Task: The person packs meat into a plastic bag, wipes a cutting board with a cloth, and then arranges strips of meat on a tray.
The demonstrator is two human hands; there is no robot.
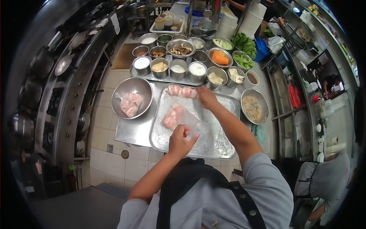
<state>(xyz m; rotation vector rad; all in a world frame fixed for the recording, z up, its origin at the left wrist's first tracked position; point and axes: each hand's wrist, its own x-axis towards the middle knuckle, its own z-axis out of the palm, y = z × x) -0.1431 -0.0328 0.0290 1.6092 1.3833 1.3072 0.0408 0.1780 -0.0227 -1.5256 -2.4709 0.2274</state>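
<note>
Meat roll (179,91) lay along tray's (223,141) far side, R hand (207,98) at its R end; finger closure unclear. Nearer, L hand (182,142), fingers part-curled, was beside bagged meat (173,116); grip unconfirmed. Poss. risk: tugging loose plastic (199,126) could've spilled meat.

No lettering, brand, number or sign can be read anywhere in the head view. The small, brightly coloured packets (315,7) at two o'clock (yellow and green among them) are too small and blurred for any print to show, as is the faint reddish mark on the light grey, short-sleeved cloth shirt (332,173) at four o'clock.
</note>
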